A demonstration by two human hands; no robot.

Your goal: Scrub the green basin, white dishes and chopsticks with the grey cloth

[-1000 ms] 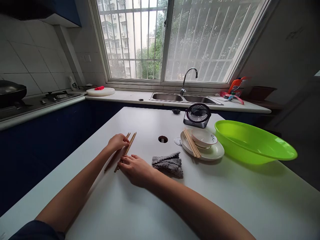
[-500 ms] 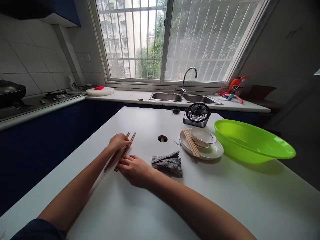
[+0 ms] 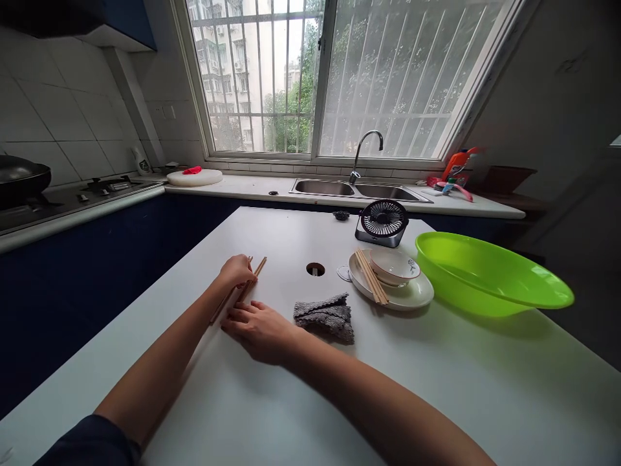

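On the white table (image 3: 194,414), slim wooden chopsticks (image 3: 261,265) lie slanted at the left, in two groups close together. My left hand (image 3: 237,272) is closed around their upper part, the tips showing past its fingers. Over the lower ends of the right-hand group lies my right hand (image 3: 259,330), back upward, fingers bent on the sticks; its thumb is hidden. The other group's lower ends show beside my left forearm. A crumpled grey cloth (image 3: 325,317) sits just right of my right hand.
Right of the cloth, a white plate (image 3: 422,294) bears a bowl (image 3: 394,265) and more chopsticks (image 3: 371,278). A big green basin (image 3: 495,278) stands beyond, a small black fan (image 3: 383,223) behind. A dark scrubber (image 3: 341,215) and a round table hole (image 3: 315,269) are near the middle.
My left hand has shifted slightly right and up, and the left group of chopsticks has moved closer to the other. My right fingers have slid left over the lower ends.
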